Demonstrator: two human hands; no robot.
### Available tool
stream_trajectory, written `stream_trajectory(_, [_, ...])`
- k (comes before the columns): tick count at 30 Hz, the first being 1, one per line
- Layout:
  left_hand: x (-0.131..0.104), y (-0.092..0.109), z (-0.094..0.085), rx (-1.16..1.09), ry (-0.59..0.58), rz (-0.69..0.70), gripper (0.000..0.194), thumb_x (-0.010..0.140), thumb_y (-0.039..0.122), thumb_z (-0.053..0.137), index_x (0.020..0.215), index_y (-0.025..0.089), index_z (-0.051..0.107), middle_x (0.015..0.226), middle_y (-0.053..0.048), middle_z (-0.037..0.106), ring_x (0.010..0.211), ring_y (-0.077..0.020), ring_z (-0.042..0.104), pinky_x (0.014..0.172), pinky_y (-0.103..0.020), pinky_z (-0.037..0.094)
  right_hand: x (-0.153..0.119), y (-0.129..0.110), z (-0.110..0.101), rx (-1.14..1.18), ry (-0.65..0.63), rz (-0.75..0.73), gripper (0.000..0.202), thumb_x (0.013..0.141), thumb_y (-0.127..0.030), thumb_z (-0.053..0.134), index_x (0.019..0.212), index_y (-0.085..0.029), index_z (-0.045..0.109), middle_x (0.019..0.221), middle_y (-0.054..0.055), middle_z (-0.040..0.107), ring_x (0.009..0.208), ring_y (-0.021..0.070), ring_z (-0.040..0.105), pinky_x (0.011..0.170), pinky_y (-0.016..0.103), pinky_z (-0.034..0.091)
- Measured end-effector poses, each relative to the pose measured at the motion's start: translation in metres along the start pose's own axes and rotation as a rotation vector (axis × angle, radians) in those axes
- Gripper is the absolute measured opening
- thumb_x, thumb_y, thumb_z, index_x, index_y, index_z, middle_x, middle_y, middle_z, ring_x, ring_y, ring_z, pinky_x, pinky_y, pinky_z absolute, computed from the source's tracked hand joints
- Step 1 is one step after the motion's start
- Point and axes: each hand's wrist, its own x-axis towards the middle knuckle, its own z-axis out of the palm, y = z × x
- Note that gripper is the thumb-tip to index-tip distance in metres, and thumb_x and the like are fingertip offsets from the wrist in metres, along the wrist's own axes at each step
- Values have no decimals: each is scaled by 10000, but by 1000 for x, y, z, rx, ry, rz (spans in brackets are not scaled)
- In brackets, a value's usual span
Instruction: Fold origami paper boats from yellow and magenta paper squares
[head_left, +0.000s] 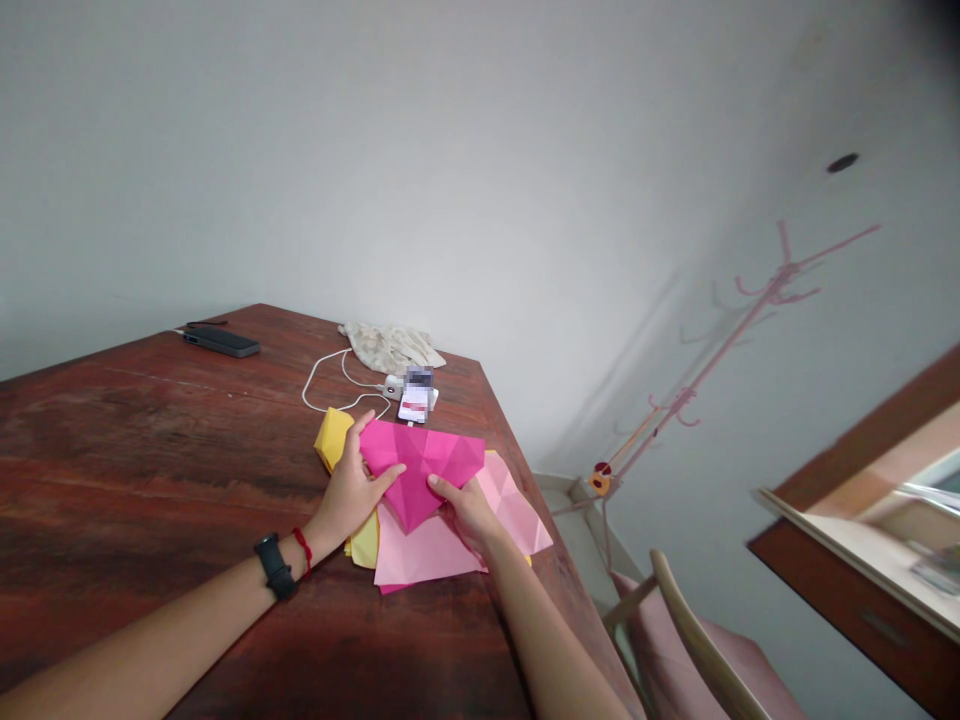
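Observation:
A sheet of magenta origami paper (424,460), creased and folded with a point toward me, is held up between both hands. My left hand (352,495) grips its left side, thumb on the front face. On the lower right, my right hand (469,510) pinches it with the thumb on top and the other fingers hidden behind. Beneath lie creased light pink paper sheets (420,557), with yellow paper (365,545) showing under them at the left. A folded yellow paper piece (332,437) sits just beyond my left hand.
Past the paper, a phone (416,395) stands near a white charger and white cable (306,385). A crumpled cloth (390,347) and a black power bank (221,341) lie farther back on the wooden table (150,450). At right are a chair (675,620) and a pink coat rack (731,340).

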Motion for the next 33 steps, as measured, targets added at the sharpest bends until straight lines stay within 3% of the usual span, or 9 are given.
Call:
stream_trajectory(8, [1,6,-1,114,31,4,801,831,266,689,1522,271,283,1473,-118,489,1139,-236,637,1072,-403,444,8,-1,-10,14,92,-56,486,648,-306,884,1062,-169,670,1002,97,767,841,256,727,723,371,593])
stream_trajectory(13, [2,3,-2,120,43,26,815,806,271,710,1507,242,295,1329,-105,600,1110,-244,649,1071,-413,441,9,-3,-11,-14,119,-75,432,650,-318,877,993,-135,689,965,107,767,809,248,730,760,389,599])
stream_trajectory(16, [2,-1,-2,107,49,33,783,798,272,713,1479,232,330,1242,-93,640,1069,-236,663,1041,-404,463,11,-3,-13,-66,168,-116,435,661,-336,865,992,-138,665,914,88,759,747,223,720,675,346,604])
stream_trajectory(19, [3,-3,-3,88,41,11,729,789,266,709,1438,229,378,1179,-78,662,952,-204,688,977,-379,503,13,-3,-16,-101,240,-202,553,657,-330,861,1120,-182,596,898,56,749,684,200,704,562,293,582])
stream_trajectory(23, [6,-3,-5,52,17,-31,600,802,266,683,1350,205,446,1111,-80,685,852,-186,699,847,-345,554,15,-4,-21,-116,303,-276,781,665,-293,848,1329,-254,439,957,53,750,716,200,716,560,279,580])
stream_trajectory(26, [8,-3,-7,35,-15,-53,479,811,269,666,1253,200,492,1056,-72,700,882,-206,710,789,-333,565,16,-4,-23,-127,298,-294,799,687,-289,826,1364,-265,401,954,55,751,699,192,713,548,266,566])
stream_trajectory(33, [11,-4,-11,145,-39,14,161,813,266,635,958,205,602,972,-53,711,912,-222,700,853,-358,546,18,-4,-25,-120,292,-295,784,700,-303,805,1378,-283,412,947,42,739,638,170,690,528,263,548])
